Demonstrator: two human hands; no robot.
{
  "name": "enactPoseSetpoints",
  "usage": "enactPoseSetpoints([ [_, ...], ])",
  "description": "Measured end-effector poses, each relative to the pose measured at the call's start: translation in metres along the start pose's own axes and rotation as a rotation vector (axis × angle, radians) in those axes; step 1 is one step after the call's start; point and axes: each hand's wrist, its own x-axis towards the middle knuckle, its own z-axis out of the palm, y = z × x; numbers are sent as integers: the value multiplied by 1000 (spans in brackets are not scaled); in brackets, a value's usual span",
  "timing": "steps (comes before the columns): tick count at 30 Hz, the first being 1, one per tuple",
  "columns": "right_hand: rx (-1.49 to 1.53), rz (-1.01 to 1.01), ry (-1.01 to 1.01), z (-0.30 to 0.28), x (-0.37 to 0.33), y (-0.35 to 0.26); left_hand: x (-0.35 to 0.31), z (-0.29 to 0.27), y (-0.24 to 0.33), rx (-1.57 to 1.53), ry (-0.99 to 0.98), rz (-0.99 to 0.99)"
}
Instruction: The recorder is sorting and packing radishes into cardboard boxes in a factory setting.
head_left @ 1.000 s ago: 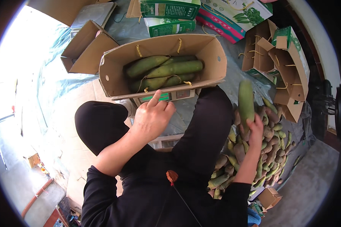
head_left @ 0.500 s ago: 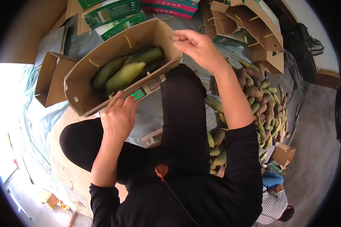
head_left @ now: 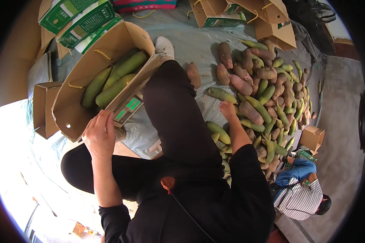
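My left hand (head_left: 99,137) is at the near rim of an open cardboard box (head_left: 71,99), its fingers stretched along the edge. Inside the box lie several long green vegetables (head_left: 127,69) that look like radishes. Two yellow rope handles hang on its far wall. Against the box's near side shows a digital scale (head_left: 128,108) with a lit green display; the rest of it is hidden. My right hand (head_left: 228,110) is at the left edge of a large vegetable pile (head_left: 267,94), just below a green radish (head_left: 222,95). Its fingers are mostly hidden.
Green printed cartons (head_left: 85,25) stand beyond the box, and a smaller open box (head_left: 46,107) is on its left. More open cartons (head_left: 273,34) lie at the far right. A person in a striped shirt (head_left: 300,200) is at the lower right. Plastic sheeting (head_left: 186,40) covers the floor.
My right hand has left the box's right end and moved down and right to the vegetable pile. My left hand stays at the box's near rim. The whole view has shifted toward the right.
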Motion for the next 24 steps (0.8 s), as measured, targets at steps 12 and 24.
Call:
enactPoseSetpoints([
  [12,-681,7,73,-7,35,-64,12,6,-2,26,37,28],
  [24,-991,-63,-90,11,48,-74,11,2,-10,35,53,59],
])
